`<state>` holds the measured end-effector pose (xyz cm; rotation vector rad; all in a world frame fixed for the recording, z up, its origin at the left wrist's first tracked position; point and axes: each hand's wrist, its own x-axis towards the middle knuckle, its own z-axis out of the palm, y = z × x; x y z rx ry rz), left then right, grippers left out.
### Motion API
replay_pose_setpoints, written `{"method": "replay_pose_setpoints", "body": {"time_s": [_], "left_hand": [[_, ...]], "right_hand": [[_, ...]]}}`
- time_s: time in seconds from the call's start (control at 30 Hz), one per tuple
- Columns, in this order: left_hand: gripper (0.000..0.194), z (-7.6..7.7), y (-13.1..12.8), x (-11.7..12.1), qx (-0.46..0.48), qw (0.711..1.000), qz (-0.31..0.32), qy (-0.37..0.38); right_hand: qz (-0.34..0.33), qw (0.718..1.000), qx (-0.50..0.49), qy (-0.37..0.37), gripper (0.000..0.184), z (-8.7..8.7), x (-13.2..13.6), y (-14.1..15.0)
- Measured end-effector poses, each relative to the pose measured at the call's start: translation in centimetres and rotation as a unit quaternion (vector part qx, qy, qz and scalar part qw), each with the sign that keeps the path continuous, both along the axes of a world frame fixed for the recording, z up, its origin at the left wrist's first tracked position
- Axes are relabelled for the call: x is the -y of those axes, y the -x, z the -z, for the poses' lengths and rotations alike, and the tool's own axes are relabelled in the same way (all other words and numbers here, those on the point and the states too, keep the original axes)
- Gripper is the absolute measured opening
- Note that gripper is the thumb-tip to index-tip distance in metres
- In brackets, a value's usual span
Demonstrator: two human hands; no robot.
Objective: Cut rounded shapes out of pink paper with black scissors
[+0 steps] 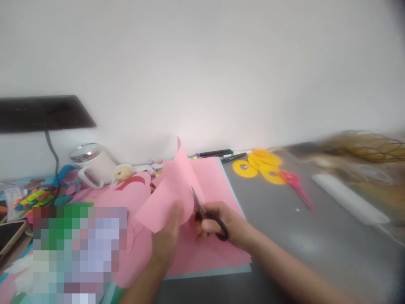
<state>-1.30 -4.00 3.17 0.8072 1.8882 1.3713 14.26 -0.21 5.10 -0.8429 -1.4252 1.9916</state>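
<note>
My left hand (167, 230) grips a sheet of pink paper (167, 190), its thumb lying over the front and the other fingers hidden behind. The sheet is lifted off the table and bends, with one strip curling upward. In my right hand (226, 223) is a pair of black-handled scissors (218, 226), fingers wrapped round the handles. The blades point up and to the left, against the cut edge of the pink paper. Below both hands lies a stack of pink sheets (218, 253) with a light blue edge showing under it.
Yellow paper rings (245, 169) and pink scissors (299, 190) lie to the right, near a white bar-shaped object (349, 198). Black pens (234, 157) rest by the wall. At the left are a white mug (98, 166), cut pink pieces (134, 192) and colourful craft bits (36, 198).
</note>
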Motion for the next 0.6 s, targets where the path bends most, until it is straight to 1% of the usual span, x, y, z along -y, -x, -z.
{"method": "replay_pose_setpoints", "body": {"time_s": [0.07,0.17,0.27,0.37,0.47,0.53,0.6], "left_hand": [[0.048,-0.1,0.3,0.0,0.006,1.000,-0.002,0.018],[0.053,-0.5,0.8,-0.1,0.030,0.998,0.014,0.061],[0.050,-0.7,1.2,-0.1,0.045,0.996,0.021,0.079],[0.044,-0.6,1.0,-0.1,0.038,0.998,-0.001,0.050],[0.046,-0.4,0.6,-0.1,0.028,0.999,-0.026,0.030],[0.046,-0.3,0.4,-0.1,0.020,0.999,-0.027,0.021],[0.045,-0.3,0.4,-0.2,0.010,1.000,-0.015,0.007]], "right_hand": [[0.009,1.000,-0.003,0.012,0.044,0.4,-0.4,0.4],[0.012,1.000,-0.002,0.010,0.047,0.8,-0.9,0.9],[-0.003,1.000,0.001,-0.007,0.049,0.7,-1.1,1.0],[-0.009,1.000,-0.001,-0.023,0.052,0.3,-1.2,0.9],[-0.005,0.999,-0.002,-0.038,0.054,0.2,-1.2,0.7],[-0.005,0.999,0.001,-0.042,0.054,0.3,-1.2,0.5],[-0.006,0.999,0.002,-0.044,0.055,0.4,-1.3,0.4]]}}
